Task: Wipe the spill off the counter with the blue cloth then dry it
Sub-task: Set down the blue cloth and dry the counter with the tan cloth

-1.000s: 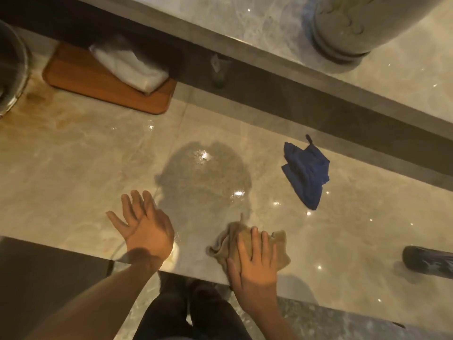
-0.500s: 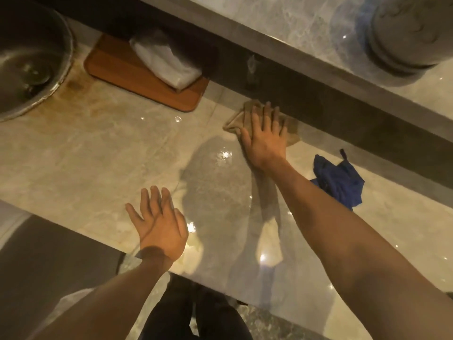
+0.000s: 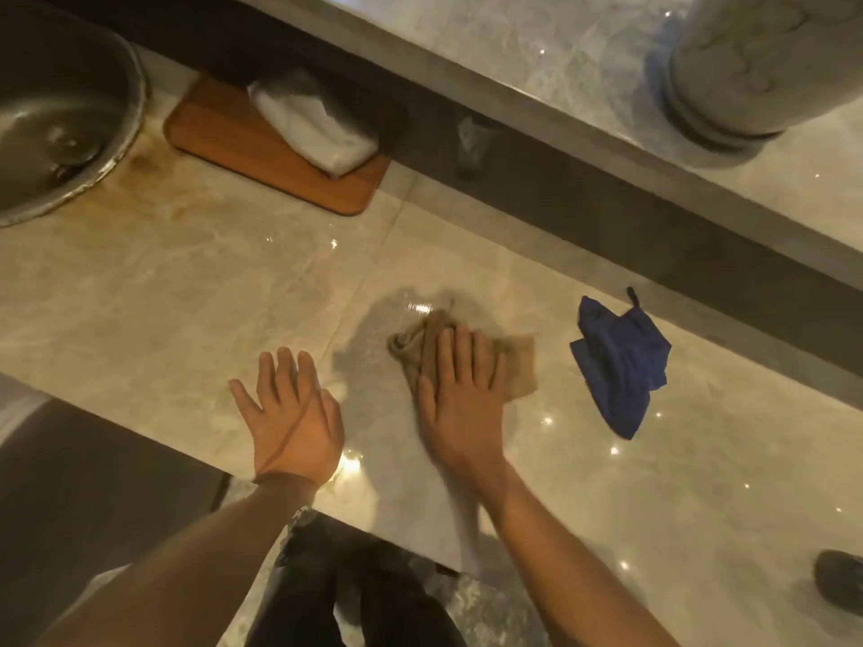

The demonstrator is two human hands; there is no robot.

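Observation:
My right hand (image 3: 460, 394) lies flat on a tan cloth (image 3: 516, 366), pressing it onto the glossy marble counter (image 3: 187, 291) near the middle. A wet sheen shows just above the cloth. The blue cloth (image 3: 616, 361) lies crumpled on the counter to the right of the tan cloth, untouched. My left hand (image 3: 292, 413) rests palm down, fingers spread, on the counter near its front edge, holding nothing.
A round metal sink (image 3: 56, 119) sits at the far left. A wooden tray (image 3: 261, 147) with a white folded towel (image 3: 313, 126) stands at the back. A dark ledge runs behind the counter, with a large stone vase (image 3: 766, 63) beyond. A dark object (image 3: 840, 586) lies at the right edge.
My right hand pushed the tan cloth from the front edge to the back of the counter, then pulled it back to the middle. My left hand stayed planted.

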